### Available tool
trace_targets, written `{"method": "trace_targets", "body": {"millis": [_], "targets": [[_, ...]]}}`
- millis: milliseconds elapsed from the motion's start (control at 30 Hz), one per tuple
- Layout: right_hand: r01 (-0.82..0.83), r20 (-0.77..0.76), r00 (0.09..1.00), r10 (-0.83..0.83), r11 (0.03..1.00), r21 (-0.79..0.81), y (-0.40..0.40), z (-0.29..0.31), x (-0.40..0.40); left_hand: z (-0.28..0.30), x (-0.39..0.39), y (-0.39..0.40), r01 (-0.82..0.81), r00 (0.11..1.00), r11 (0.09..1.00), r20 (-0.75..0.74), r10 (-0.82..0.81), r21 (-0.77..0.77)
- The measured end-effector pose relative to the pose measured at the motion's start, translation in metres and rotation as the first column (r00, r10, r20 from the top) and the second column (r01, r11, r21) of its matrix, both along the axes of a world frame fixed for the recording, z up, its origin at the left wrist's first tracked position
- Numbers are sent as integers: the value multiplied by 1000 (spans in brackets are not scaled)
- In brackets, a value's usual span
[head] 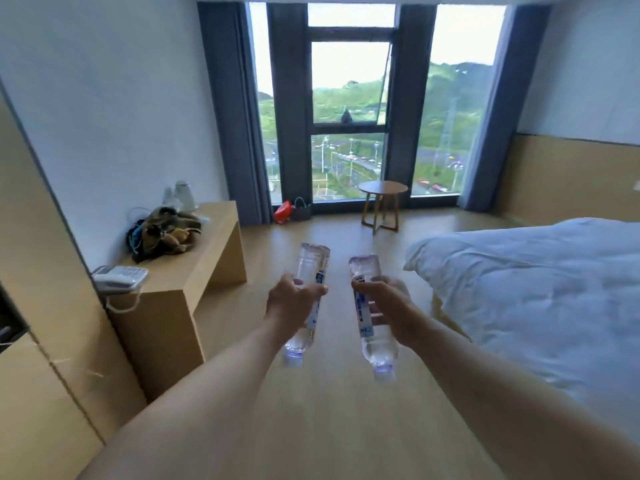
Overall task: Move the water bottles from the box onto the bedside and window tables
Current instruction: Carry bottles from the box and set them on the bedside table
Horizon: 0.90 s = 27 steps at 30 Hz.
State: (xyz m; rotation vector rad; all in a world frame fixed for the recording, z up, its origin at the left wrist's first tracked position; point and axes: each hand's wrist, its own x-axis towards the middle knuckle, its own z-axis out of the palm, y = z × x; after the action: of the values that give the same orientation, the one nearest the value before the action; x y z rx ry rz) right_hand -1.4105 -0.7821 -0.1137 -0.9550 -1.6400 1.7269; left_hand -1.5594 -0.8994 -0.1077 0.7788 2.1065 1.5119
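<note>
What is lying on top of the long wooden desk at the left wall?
On the desk lie a white telephone at the near end, a heap of clothes and cables, and a white kettle at the far end. What lies under the heap is covered.

Both arms outstretched; left hand (294, 299), right hand (388, 306) gripping (fingers curled).

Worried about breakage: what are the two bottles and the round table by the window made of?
Left bottle and right bottle: apparently clear thin plastic, see-through, with printed labels. Round table: looks like light matte wood, top and crossed legs alike.
</note>
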Motion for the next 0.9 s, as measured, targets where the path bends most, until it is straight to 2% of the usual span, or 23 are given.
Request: {"method": "trace_targets", "body": {"millis": [267,433,667,900], "targets": [[319,4,948,-319,948,1,125,0,197,6,177,175,340,940,940,-15,-340,1],[497,51,867,-496,868,-4,182,-7,326,-2,293,264,505,863,863,-36,-504,9],[770,114,636,-763,637,-27,234,-26,472,-14,436,359,728,683,685,-50,-728,-34],[926,142,372,-917,376,7,283,-35,590,-26,561,462,894,447,448,-52,-893,-17]]}}
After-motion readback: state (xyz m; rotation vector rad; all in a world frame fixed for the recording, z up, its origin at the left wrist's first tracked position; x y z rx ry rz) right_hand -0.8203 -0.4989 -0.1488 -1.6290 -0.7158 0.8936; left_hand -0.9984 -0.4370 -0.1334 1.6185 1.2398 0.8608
